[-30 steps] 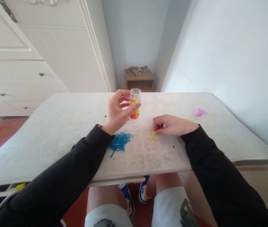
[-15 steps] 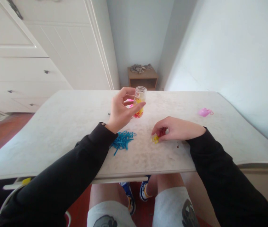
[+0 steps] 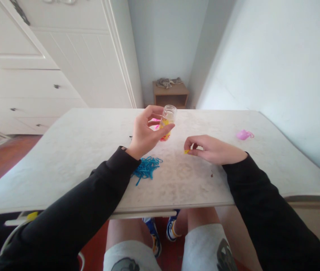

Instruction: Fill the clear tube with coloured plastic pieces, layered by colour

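Centre frame, a touch above the middle, is the glass jar [image 3: 167, 116]. It is tilted and open at the mouth, with yellow and red rubber bands bunched in its lower half. My left hand [image 3: 144, 134] has it, thumb on the near side and fingers curled round the far side, closed firmly on the glass. Whether its base touches the table [image 3: 78, 150] I cannot tell.

Just right of centre, my right hand [image 3: 212, 149] hangs low over the tabletop. Thumb and forefinger are pinched shut on a small yellow band [image 3: 186, 151], and the other fingers are curled in.

Below my left wrist a pile of blue bands [image 3: 147, 168] lies on the table. A small pink object [image 3: 243, 134] sits at the right of the frame, well apart from both hands. Beyond the far edge, at top centre, stands a wooden stand [image 3: 171, 95] with a grey cloth [image 3: 167, 81] on it. White drawers [image 3: 21, 98] fill the upper left.
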Action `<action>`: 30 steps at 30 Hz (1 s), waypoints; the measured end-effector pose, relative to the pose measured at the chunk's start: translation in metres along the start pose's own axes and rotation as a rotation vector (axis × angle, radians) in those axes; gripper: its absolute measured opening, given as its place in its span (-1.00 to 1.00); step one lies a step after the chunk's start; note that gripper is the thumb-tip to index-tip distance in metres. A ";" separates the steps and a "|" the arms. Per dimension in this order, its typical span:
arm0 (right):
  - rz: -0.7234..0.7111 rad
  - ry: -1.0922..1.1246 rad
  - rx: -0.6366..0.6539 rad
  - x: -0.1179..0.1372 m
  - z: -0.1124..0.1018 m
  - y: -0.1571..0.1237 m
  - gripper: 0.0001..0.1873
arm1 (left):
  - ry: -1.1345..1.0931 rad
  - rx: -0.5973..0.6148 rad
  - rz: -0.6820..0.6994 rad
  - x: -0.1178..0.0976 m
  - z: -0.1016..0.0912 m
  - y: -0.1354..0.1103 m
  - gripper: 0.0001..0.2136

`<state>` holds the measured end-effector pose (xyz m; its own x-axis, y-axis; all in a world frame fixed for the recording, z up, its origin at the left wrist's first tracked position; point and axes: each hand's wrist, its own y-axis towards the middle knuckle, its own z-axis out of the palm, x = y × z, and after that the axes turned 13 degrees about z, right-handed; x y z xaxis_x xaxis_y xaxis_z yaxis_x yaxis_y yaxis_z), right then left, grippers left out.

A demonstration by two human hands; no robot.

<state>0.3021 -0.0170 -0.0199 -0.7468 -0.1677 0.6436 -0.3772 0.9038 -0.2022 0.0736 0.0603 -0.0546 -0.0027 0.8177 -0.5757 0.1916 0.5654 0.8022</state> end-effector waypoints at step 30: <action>-0.331 0.115 -0.926 0.003 0.019 0.016 -0.94 | 0.115 0.318 0.211 -0.009 0.003 -0.007 -0.65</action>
<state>0.2834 -0.0107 -0.0355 -0.6045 -0.4722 0.6415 0.0568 0.7778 0.6260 0.0747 0.0490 -0.0556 -0.0372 0.9292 -0.3678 0.4943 0.3370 0.8013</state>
